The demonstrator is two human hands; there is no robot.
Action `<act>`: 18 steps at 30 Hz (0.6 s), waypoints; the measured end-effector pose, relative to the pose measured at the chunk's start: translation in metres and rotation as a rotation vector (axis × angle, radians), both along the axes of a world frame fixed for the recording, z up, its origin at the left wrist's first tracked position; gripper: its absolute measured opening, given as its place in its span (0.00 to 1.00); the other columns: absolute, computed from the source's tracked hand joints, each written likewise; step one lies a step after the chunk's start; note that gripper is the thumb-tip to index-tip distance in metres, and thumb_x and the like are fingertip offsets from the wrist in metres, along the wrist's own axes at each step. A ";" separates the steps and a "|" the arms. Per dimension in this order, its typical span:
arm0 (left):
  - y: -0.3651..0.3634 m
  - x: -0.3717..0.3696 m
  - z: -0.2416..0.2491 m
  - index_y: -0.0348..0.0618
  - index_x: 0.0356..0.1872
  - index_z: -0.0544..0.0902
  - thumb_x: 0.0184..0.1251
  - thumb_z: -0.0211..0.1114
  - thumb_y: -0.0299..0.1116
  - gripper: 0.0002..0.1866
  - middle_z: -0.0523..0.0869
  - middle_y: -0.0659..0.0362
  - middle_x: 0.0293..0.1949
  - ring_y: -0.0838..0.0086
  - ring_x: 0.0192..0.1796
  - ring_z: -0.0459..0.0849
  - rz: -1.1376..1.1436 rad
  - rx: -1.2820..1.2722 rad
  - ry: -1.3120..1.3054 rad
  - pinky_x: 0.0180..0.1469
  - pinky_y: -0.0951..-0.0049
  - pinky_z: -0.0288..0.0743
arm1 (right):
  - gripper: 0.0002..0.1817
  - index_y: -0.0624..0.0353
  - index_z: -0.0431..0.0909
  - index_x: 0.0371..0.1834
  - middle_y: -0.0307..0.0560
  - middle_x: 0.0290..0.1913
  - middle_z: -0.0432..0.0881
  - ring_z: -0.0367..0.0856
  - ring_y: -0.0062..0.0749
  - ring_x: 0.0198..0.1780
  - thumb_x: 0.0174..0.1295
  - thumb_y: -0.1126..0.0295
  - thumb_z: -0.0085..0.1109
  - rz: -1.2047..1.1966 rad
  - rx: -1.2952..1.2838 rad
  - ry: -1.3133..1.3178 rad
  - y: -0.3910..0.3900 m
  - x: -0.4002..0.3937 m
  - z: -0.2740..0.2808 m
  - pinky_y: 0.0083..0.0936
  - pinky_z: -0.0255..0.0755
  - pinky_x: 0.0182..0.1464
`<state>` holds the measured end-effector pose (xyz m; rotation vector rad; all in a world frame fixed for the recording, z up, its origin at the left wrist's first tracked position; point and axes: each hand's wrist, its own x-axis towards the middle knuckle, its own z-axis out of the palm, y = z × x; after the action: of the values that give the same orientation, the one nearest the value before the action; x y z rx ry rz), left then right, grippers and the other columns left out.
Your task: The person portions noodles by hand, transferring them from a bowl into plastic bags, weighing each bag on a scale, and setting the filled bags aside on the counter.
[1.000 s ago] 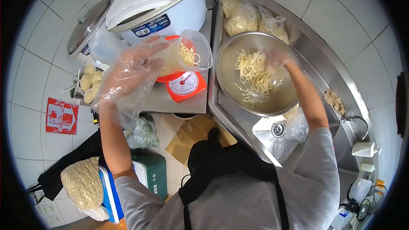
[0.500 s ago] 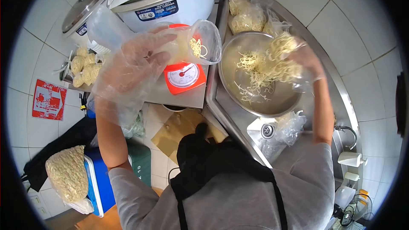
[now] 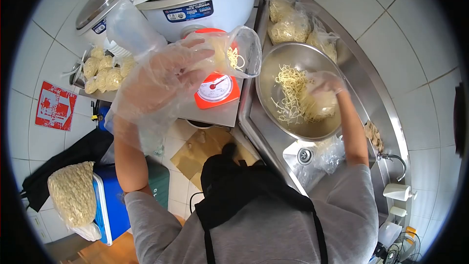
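Note:
My left hand [image 3: 178, 71], in a loose clear plastic glove, grips a clear plastic bag [image 3: 252, 49] from the side. A small clump of noodles shows inside the bag's wide mouth. The bag is over a red dial scale [image 3: 211, 99], whose platform is mostly hidden. To the right, my right hand [image 3: 326, 85], also in a clear glove, is down in a large steel bowl [image 3: 266, 93]. Its fingers are partly buried and blurred among pale yellow noodles [image 3: 291, 80] and appear closed on some of them.
Bags of noodles [image 3: 290, 28] lie behind the bowl on the steel sink counter [image 3: 349, 49]. A rice cooker [image 3: 205, 7] stands behind the scale. More bagged noodles [image 3: 103, 76] sit at the left. The sink drain [image 3: 305, 155] and crumpled plastic [image 3: 330, 156] are near the bowl's front.
My right hand has moved down and left, from lifting noodles at the bowl's right rim into the noodle pile. My left hand stays on the bag.

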<state>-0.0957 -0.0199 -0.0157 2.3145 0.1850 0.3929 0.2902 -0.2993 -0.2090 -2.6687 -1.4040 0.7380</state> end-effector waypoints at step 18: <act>0.002 -0.006 -0.006 0.42 0.49 0.81 0.56 0.67 0.23 0.18 0.80 0.53 0.54 0.64 0.56 0.80 -0.040 0.175 -0.065 0.52 0.74 0.75 | 0.21 0.57 0.82 0.45 0.57 0.47 0.82 0.79 0.42 0.50 0.43 0.69 0.67 -0.029 0.179 0.020 -0.022 -0.056 0.075 0.35 0.70 0.53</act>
<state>-0.1018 -0.0180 -0.0215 2.4688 0.0743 0.4801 0.2343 -0.3215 -0.1337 -2.5334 -1.3534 0.6039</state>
